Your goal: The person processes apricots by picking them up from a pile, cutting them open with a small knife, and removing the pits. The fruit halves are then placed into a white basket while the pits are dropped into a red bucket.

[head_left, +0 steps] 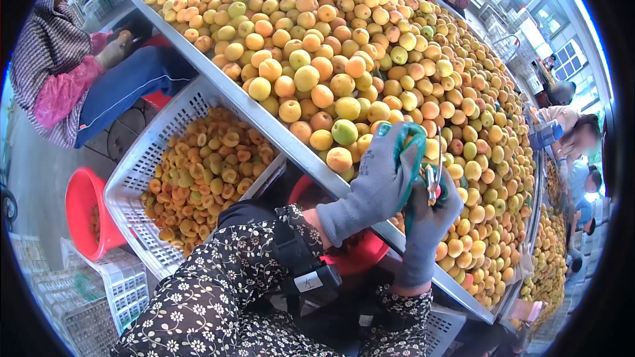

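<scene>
My left hand [389, 170], in a grey glove with a green palm, is closed around an apricot [409, 139], which the fingers mostly cover. Just to its right, my right hand [430, 221], gloved the same way, grips a small knife [433, 182] with its thin blade pointing up beside the left fingertips. Both hands are over the near edge of a metal-rimmed table [291, 142] heaped with whole apricots [344, 86], mostly yellow-orange with some greenish ones.
A white crate [126, 188] of halved apricots [205, 175] stands at my left, beside a red bucket [83, 215]. Another red container [360, 251] is below the table edge. A person [66, 73] sits at the left; others are across the table and at the right.
</scene>
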{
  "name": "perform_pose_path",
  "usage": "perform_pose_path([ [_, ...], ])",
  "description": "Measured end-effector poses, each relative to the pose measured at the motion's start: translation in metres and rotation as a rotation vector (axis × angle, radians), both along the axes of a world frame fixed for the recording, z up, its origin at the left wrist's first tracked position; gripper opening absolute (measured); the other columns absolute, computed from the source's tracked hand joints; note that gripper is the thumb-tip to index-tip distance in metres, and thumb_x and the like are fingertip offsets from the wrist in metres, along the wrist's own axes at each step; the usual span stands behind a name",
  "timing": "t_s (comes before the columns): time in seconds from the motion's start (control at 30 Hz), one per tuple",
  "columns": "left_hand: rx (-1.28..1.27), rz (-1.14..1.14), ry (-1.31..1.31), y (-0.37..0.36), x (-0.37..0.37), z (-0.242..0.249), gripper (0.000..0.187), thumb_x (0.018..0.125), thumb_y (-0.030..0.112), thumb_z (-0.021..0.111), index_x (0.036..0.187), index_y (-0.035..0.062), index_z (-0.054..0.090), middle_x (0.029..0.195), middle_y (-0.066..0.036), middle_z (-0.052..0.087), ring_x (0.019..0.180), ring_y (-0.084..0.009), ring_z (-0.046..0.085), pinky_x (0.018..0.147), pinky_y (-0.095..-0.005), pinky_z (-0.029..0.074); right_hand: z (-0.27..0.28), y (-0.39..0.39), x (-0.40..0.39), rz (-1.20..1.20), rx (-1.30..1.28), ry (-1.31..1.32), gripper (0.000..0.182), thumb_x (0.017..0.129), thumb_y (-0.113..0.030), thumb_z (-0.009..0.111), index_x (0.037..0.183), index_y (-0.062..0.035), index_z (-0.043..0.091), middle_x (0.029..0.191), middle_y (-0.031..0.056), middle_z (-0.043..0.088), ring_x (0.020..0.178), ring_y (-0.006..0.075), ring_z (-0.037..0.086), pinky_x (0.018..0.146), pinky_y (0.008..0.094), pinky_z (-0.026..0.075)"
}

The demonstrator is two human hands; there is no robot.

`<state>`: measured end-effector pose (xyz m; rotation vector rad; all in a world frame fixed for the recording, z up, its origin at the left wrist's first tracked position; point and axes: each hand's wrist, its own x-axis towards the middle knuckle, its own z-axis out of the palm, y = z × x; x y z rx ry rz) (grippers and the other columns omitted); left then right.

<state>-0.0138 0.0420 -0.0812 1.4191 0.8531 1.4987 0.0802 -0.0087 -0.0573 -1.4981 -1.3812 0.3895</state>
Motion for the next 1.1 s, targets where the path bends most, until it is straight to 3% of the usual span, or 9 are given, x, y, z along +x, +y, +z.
perform_pose_path([
  [0.27,0.14,0.102,0.029,-0.01,-0.05,0.026,0.024,0.089,0.012,0.055,0.111,0.0043,0.054,0.1,-0.015,0.053,0.087,-0.0291,0.053,0.076,-0.0361,0.044,-0.017,0.026,0.032,-0.281,0.092,0.093,0.019,0.083,-0.017,0.066,0.083,0.001,0.061,0.063,0.001,0.055,0.058,0.0059,0.048,0.053,0.0223,0.04],
  [0.37,0.149,0.228,0.328,-0.014,-0.126,0.036,0.023,0.087,0.012,0.057,0.109,0.004,0.057,0.102,-0.016,0.058,0.094,-0.0283,0.057,0.082,-0.0386,0.043,-0.02,0.017,0.066,-0.382,-0.019,-0.059,0.021,0.086,-0.02,0.065,0.084,0.0004,0.062,0.059,-0.0005,0.053,0.054,0.0061,0.045,0.05,0.0245,0.039],
  [0.43,-0.035,0.367,0.73,-0.017,-0.164,0.028,0.029,0.085,0.02,0.061,0.108,0.0033,0.058,0.104,-0.015,0.058,0.1,-0.0321,0.054,0.091,-0.0459,0.038,-0.021,0.014,0.074,-0.371,0.043,0.067,0.02,0.086,-0.019,0.065,0.083,-0.0001,0.062,0.059,-0.0016,0.052,0.054,0.0049,0.043,0.05,0.0234,0.038],
  [0.5,0.163,0.455,0.981,-0.014,-0.176,0.013,0.035,0.082,0.027,0.063,0.107,0.0036,0.058,0.102,-0.015,0.057,0.103,-0.0335,0.051,0.092,-0.0483,0.035,-0.009,0.009,0.062,-0.32,-0.014,0.201,0.018,0.086,-0.017,0.065,0.084,0.0002,0.062,0.061,-0.0037,0.051,0.058,0.0027,0.044,0.051,0.0206,0.038],
  [0.63,0.324,0.384,1.193,-0.019,-0.136,0.025,0.051,0.073,0.043,0.067,0.105,0.0044,0.059,0.1,-0.015,0.054,0.109,-0.035,0.044,0.094,-0.0492,0.031,-0.011,0.012,0.033,-0.136,0.062,0.157,0.019,0.084,-0.018,0.068,0.09,-0.0011,0.063,0.069,-0.0009,0.056,0.063,0.0053,0.048,0.056,0.0219,0.041],
  [0.83,0.296,0.286,1.371,-0.012,-0.088,0.006,0.05,0.071,0.038,0.071,0.106,0.0047,0.058,0.096,-0.012,0.051,0.105,-0.0351,0.044,0.09,-0.0439,0.035,-0.014,0.011,0.013,0.038,-0.036,0.165,0.017,0.082,-0.015,0.068,0.09,-0.0004,0.063,0.068,0.0007,0.057,0.062,0.0064,0.05,0.057,0.0238,0.043],
  [0.93,0.29,0.282,1.289,-0.005,-0.089,0.001,0.051,0.07,0.032,0.072,0.108,0.0031,0.057,0.094,-0.013,0.053,0.1,-0.0331,0.048,0.086,-0.0418,0.038,-0.005,0.004,0.011,0.143,-0.007,0.401,0.018,0.082,-0.012,0.066,0.096,0.0007,0.064,0.075,0.0012,0.062,0.066,0.007,0.054,0.059,0.0236,0.045],
  [1.03,0.122,0.014,0.725,-0.002,-0.086,0.005,0.046,0.074,0.027,0.072,0.109,0.0009,0.057,0.104,-0.012,0.058,0.101,-0.0263,0.053,0.09,-0.0404,0.041,0.007,-0.005,0.014,0.21,-0.206,0.684,0.022,0.083,-0.009,0.065,0.103,0.0008,0.063,0.078,0.0001,0.062,0.066,0.0067,0.055,0.059,0.0226,0.046],
  [1.1,-0.168,-0.389,-0.066,-0.009,-0.067,0.016,0.045,0.083,0.025,0.068,0.116,-0.0017,0.054,0.105,-0.009,0.06,0.104,-0.0191,0.055,0.089,-0.0323,0.045,0.023,-0.017,0.014,0.299,-0.366,0.758,0.032,0.083,-0.006,0.065,0.114,-0.0007,0.059,0.086,0.0031,0.064,0.075,0.0088,0.059,0.065,0.0221,0.049],
])
